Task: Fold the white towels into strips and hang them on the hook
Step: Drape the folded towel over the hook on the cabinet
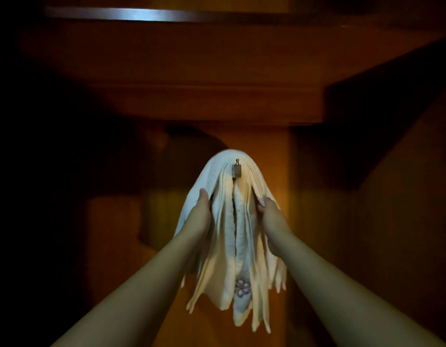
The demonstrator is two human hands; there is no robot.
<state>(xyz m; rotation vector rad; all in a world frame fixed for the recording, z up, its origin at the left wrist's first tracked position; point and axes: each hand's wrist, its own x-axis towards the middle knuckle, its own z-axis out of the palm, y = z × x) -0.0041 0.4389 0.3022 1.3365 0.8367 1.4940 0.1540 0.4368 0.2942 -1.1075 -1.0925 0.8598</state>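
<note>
My left hand (200,211) is up against the left flank of the towels (224,246), thumb lying over the outer white layer and the rest of my fingers tucked under it, so I am gripping that fold. The towels hang in long strips, draped over the hook (237,169) on the wooden wall (267,146); their long axis runs straight down from the hook, and the hook sits above and between my two hands, about equally near to each. A small flower emblem (242,288) shows near the lower ends. My right hand (270,214) pinches the right edge of the bundle, fingers curled round the outer layers. I judge the bundle needs evening so both sides hang balanced under the hook.
</note>
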